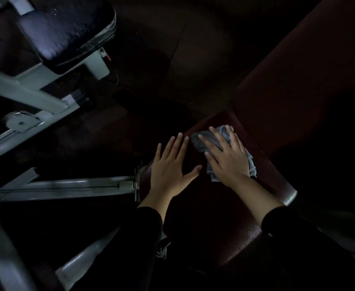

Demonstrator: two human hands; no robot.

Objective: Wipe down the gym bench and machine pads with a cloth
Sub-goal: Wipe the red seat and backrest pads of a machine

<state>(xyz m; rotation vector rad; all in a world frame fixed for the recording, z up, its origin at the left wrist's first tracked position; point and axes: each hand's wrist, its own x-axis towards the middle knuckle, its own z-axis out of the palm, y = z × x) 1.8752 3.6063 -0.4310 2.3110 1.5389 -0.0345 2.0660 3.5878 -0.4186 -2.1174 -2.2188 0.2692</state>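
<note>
Right hand (228, 158) flat, fingers spread, pressing the grey cloth (211, 141) onto the dark red seat pad (235, 206); no pinch, cloth just trapped under the palm. Left hand (170, 164) flat and bare on the same pad just beside it, holding nothing. Risk: cloth is bunched, so it may slide out or roll under the palm mid-stroke. Dim light could hide missed patches. Black machine pad (67, 30) upper left looks untouched.
</note>
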